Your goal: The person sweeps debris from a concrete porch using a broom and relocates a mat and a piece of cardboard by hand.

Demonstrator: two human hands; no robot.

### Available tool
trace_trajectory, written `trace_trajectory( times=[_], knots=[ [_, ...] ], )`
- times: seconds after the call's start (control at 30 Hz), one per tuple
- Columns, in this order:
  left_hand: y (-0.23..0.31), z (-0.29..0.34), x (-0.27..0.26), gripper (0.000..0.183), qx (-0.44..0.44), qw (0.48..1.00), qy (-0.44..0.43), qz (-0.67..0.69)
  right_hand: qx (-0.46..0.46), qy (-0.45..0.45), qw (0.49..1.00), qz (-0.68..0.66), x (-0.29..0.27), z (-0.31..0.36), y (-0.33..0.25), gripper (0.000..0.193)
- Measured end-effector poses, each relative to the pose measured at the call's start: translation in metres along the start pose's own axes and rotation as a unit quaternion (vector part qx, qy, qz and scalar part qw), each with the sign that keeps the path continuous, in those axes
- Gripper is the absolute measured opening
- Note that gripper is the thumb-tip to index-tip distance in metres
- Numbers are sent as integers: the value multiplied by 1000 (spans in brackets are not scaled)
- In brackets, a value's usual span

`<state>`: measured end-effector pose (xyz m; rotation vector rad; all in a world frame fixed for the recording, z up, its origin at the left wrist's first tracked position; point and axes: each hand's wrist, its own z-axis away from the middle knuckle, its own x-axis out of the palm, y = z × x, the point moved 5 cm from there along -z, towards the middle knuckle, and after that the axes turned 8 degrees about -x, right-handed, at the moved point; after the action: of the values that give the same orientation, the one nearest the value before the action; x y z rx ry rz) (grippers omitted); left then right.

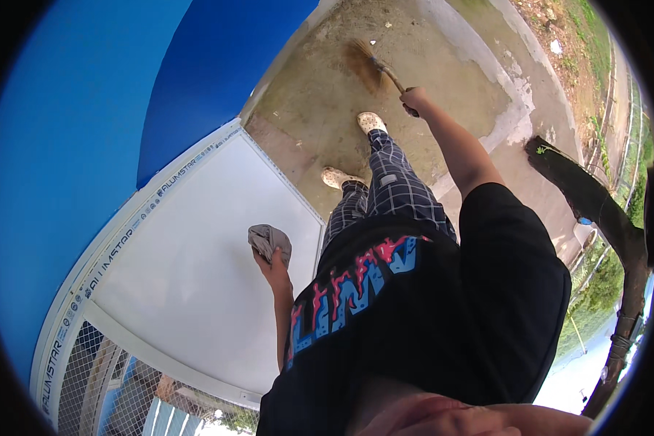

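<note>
Your right hand (pixel 413 100) grips the broom (pixel 389 74), likely mid-sweep; another stroke calls for light contact with the floor (pixel 305 94) beyond it. Your left hand (pixel 273 271) clutches a cloth (pixel 272 241).

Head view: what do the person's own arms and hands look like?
The right arm has a loose black short sleeve, bare below it. The left forearm is bare too; its sleeve cannot be made out. No glove shows on the right hand or left hand.
</note>
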<state>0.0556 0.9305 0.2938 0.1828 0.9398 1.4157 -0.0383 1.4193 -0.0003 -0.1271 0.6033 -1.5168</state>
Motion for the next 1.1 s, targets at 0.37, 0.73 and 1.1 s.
trace_trajectory(
  times=[0.37, 0.73, 1.1],
  knots=[
    [-14, -28, 25, 66, 152, 943, -111, -274, -72, 194, 977, 41, -111, 190, 194, 51],
    [-48, -36, 8, 68, 237, 878, -173, -378, 357, 121, 718, -585, 85, 272, 418, 15],
    [-48, -27, 14, 67, 270, 839, -219, -419, 60, -158, 534, -828, 19, 113, 155, 17]
  ],
)
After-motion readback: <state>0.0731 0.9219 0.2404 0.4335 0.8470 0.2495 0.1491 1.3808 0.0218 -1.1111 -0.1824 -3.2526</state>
